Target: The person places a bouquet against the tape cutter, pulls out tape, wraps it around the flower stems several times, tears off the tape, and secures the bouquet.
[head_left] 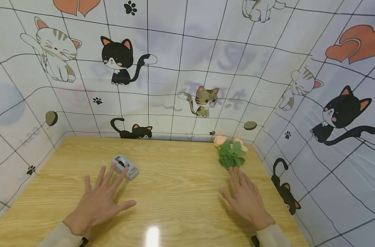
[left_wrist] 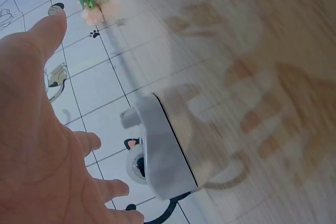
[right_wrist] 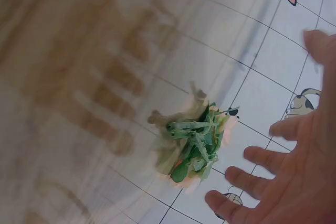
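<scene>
A grey tape dispenser (head_left: 126, 167) with a roll of tape lies on the left side of the wooden table. Just in front of it, and partly over its near edge in the head view, hovers my left hand (head_left: 99, 200), fingers spread. The left wrist view shows the dispenser (left_wrist: 165, 153) standing past the fingertips, with nothing in the palm. Toward the back right lies a bunch of peach flowers (head_left: 230, 152) with green leaves. My right hand (head_left: 246, 199) is spread before its stems, holding nothing. In the right wrist view the bunch (right_wrist: 197, 148) sits beyond the fingers.
The glossy wooden table (head_left: 175, 185) reflects the hands and a bright light. Cloth walls (head_left: 166, 68) printed with cats and grid lines stand along its back, left and right edges.
</scene>
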Motion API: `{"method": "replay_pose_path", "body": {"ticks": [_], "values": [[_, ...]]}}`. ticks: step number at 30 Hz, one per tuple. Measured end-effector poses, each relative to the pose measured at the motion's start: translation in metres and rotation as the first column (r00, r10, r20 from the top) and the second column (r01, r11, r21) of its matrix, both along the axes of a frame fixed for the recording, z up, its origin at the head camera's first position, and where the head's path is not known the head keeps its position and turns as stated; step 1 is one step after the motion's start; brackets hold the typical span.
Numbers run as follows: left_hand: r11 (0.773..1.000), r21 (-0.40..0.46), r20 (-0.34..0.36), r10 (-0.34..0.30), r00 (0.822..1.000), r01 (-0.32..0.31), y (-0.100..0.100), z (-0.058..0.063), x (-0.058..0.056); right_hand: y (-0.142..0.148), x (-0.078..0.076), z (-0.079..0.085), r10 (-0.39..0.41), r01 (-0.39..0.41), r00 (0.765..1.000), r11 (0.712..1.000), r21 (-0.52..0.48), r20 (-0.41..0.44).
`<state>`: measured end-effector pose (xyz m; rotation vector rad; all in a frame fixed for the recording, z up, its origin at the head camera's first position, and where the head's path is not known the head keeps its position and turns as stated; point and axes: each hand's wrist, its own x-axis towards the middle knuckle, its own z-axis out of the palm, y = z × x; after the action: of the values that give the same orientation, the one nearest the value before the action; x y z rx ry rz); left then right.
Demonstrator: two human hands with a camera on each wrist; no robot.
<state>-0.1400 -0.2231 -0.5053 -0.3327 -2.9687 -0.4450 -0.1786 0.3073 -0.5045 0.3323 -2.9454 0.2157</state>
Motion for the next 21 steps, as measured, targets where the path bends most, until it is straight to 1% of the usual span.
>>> {"method": "replay_pose_path", "body": {"ticks": [4,9,11,16,21], "values": [[1.0,0.007,-0.01,-0.013,1.0,0.013,0.005,0.002,0.0,-0.001,-0.005,0.002,-0.028,0.028,1.0,0.999,-0.016,-0.004],[1.0,-0.011,-0.024,-0.017,1.0,0.017,0.012,0.004,0.001,0.001,-0.011,0.0,-0.076,0.08,0.996,0.994,-0.074,0.051],[1.0,-0.02,-0.044,-0.022,0.999,0.021,0.014,0.005,0.001,0.001,-0.013,0.0,-0.098,0.104,0.992,0.99,-0.091,0.074],[0.999,-0.027,-0.079,-0.04,0.996,0.038,0.019,0.004,0.001,0.0,-0.017,0.002,-0.148,0.157,0.983,0.984,-0.08,0.106],[0.998,-0.036,-0.1,-0.052,0.994,0.048,0.025,0.004,0.002,-0.001,-0.02,0.004,-0.16,0.172,0.98,0.981,-0.095,0.12]]}}
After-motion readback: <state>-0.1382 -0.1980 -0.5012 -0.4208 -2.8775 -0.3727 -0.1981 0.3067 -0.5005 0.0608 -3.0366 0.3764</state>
